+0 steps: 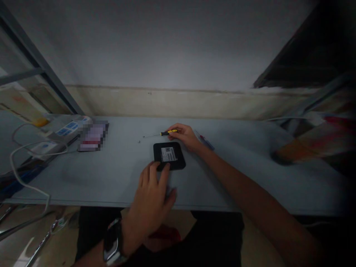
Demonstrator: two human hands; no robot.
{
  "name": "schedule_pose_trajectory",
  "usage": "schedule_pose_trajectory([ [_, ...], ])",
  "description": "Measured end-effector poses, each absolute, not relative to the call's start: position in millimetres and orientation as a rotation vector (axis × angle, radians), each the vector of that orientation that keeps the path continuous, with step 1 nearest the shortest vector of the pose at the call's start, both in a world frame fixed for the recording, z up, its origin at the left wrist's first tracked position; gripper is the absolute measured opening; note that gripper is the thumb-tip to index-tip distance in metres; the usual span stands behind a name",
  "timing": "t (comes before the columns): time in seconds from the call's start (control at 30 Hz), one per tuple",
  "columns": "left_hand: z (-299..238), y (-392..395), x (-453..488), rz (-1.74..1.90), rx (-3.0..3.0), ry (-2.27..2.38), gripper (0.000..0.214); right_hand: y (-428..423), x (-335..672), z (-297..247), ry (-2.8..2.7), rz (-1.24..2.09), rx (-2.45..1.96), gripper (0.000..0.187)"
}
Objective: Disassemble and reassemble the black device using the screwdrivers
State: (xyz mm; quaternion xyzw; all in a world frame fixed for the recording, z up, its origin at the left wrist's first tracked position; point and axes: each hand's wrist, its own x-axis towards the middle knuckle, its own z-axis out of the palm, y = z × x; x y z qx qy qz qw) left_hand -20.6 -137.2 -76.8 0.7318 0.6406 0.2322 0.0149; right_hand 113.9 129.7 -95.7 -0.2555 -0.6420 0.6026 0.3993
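Note:
A black square box with rounded corners [179, 157] and a white printed label lies flat on the table. My left hand [152, 189], with a watch on its wrist, reaches the box's near edge; its fingers are spread and the fingertips rest on that edge. Behind the box, my right hand [185, 137] is closed round the black and yellow handle of a screwdriver [164, 133]. The shaft points left and lies low over the tabletop. Close to its tip sits a tiny dark piece, perhaps a screw [139, 141], too small to make out.
A power strip [66, 129] with white cables and a blurred-out phone [94, 136] lie at the left. Right of my right hand is a thin pen-like item [206, 142]. A bottle-like container [294, 150] is at the far right. The wall [178, 104] bounds the table [111, 181] behind.

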Motion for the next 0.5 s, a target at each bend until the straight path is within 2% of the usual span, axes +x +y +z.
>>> schedule_pose_trajectory([
  [0.1,-69,-106,-30,0.724,2.335,1.961,0.064,133,115,-97,-1.545,1.553,-0.647,0.029],
  [0.33,-78,-38,-59,0.671,2.245,1.810,0.113,137,126,-91,-1.337,1.640,-0.635,0.031],
  [0.5,-79,-29,-80,0.627,2.302,1.651,0.114,137,138,-86,-1.267,1.685,-0.666,0.024],
])
